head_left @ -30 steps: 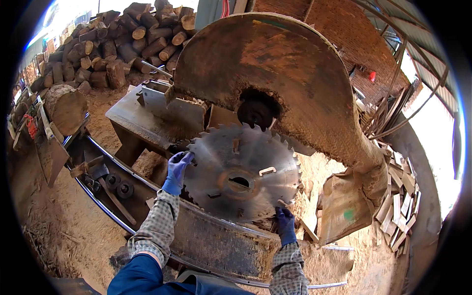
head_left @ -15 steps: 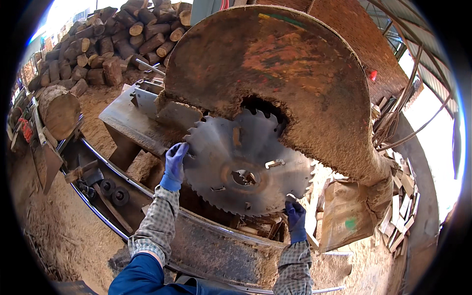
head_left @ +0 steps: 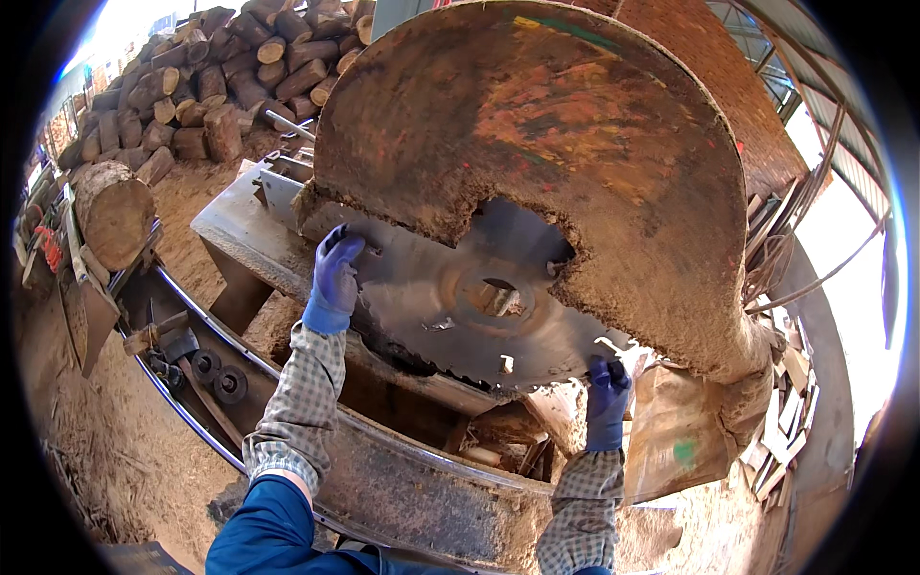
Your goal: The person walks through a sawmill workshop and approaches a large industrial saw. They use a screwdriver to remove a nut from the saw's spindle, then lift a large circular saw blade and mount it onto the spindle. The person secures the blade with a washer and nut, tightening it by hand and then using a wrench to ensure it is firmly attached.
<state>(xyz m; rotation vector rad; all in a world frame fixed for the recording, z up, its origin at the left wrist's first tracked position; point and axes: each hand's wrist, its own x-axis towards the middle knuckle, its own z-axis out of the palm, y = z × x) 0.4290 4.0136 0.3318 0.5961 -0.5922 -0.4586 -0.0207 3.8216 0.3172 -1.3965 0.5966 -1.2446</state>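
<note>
A large circular saw blade (head_left: 412, 287), grey steel with a toothed rim and a round centre hole, stands tilted between my hands. Its upper part is hidden behind a rusty, sawdust-caked blade guard (head_left: 537, 134). My left hand (head_left: 335, 273), in a blue-purple glove, is closed on the blade's left edge. At the lower right edge my right hand (head_left: 607, 402), gloved alike, grips the rim with the fingers curled up over it. Small slots pierce the blade, and one lies near the right fingers.
Below the blade runs a metal machine bed (head_left: 422, 479) with curved rails. To its left lie two round dark flanges (head_left: 228, 381) and a hammer-like tool (head_left: 177, 343). A cut log (head_left: 113, 216) and a log pile (head_left: 230, 77) stand at the far left; split wood (head_left: 791, 412) lies right.
The blade has moved up and to the right, further behind the guard. Both my hands have risen with it, still holding its edge.
</note>
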